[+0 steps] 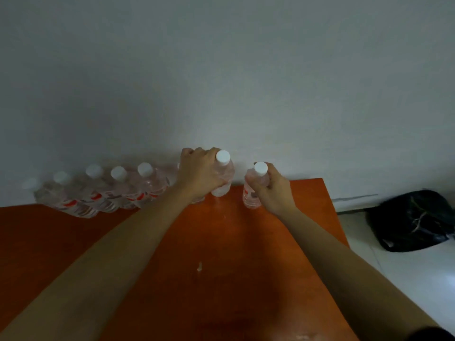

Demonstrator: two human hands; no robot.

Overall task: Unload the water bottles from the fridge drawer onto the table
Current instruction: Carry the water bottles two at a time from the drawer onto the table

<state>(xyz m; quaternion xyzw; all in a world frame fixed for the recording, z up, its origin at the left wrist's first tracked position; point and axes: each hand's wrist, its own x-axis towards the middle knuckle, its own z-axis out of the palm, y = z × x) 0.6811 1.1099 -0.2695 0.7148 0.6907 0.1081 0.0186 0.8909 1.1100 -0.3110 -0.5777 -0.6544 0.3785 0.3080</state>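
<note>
1. Worktop (221, 242): an orange-brown surface. Its far edge lies against a plain grey-white wall (221, 70), and its right edge shows in full.
2. Row of bottles (118, 190): clear water bottles with white caps and red-marked labels. They stand upright and packed close together along the far left of the worktop, against the wall. The ones furthest left are blurred.
3. Left hand (200, 173): reaches to the far edge of the worktop at the right end of the row. Its fingers (189, 153) are curled and clamped on the left bottle.
4. Left bottle (222, 183): clear with a white cap, upright and leaning slightly. It is held at the shoulder, with its base at the back edge of the worktop. Whether the base touches the surface cannot be told.
5. Hidden bottle (197, 200): only its base shows, under the left hand and beside the left bottle. Whether the hand also holds it cannot be told.
6. Right hand (273, 190): reaches to the far right part of the worktop. Its fingers (272, 175) are wrapped tight round the right bottle.
7. Right bottle (251, 198): clear, with a white cap and a red-printed label. It is upright, its base is down at the worktop surface, and it stands near the left bottle but apart from it.
8. Pale speck (200, 266): a small light mark on the bare middle of the worktop, between the two forearms.
9. Black bag (413, 220): crumpled and glossy. It lies on the pale floor (406, 279) to the right of the worktop, near the wall.
</note>
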